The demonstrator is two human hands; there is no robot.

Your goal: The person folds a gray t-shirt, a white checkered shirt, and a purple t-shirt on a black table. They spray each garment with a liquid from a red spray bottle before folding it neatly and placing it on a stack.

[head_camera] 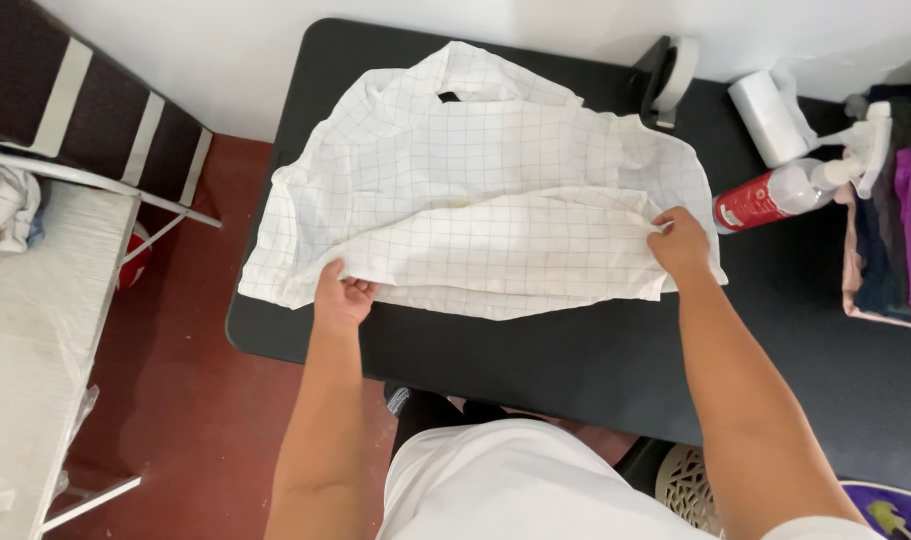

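Observation:
A white shirt with a thin grid pattern [475,170] lies spread on a black table [575,360], its collar toward the far edge. My left hand [340,295] pinches the near left edge of the shirt's folded-over layer. My right hand [680,245] grips the same layer at its right side, near the table's middle. Between the two hands the fabric runs as a loose fold, a little raised off the lower layer.
A spray bottle with a red label [775,195] lies right of the shirt, with a white roll [770,115] behind it. A stack of folded clothes [895,230] sits at the right edge. A white bench [35,330] stands left over red floor.

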